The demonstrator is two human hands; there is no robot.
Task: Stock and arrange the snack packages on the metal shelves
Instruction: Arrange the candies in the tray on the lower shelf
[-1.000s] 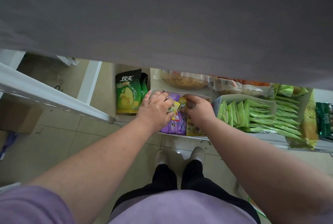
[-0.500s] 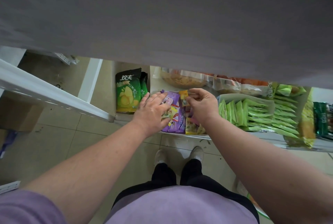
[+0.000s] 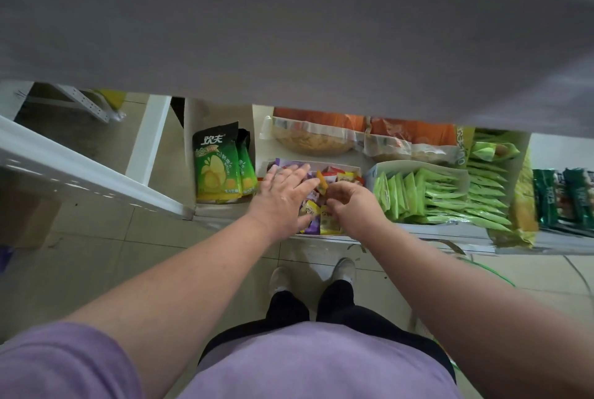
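Observation:
A white box [image 3: 348, 168] of small mixed snack packets in purple, yellow and red stands on the low metal shelf [image 3: 450, 233]. My left hand [image 3: 283, 197] lies flat on the packets at the box's left side, fingers straight. Just to its right, my right hand [image 3: 352, 205] pinches a small orange packet [image 3: 322, 182] above the box, fingers curled. Both hands hide much of the box's contents.
Green chip bags [image 3: 217, 167] stand left of the box. A tray of light green sachets [image 3: 427, 193] lies to the right, clear bags of snacks [image 3: 315, 138] behind, dark green packs [image 3: 565, 196] far right. A grey upper shelf [image 3: 289, 29] overhangs everything. A white rail [image 3: 80, 170] crosses at left.
My left hand has flattened and spread over the packets. My right hand has moved slightly toward me while still pinching a small packet.

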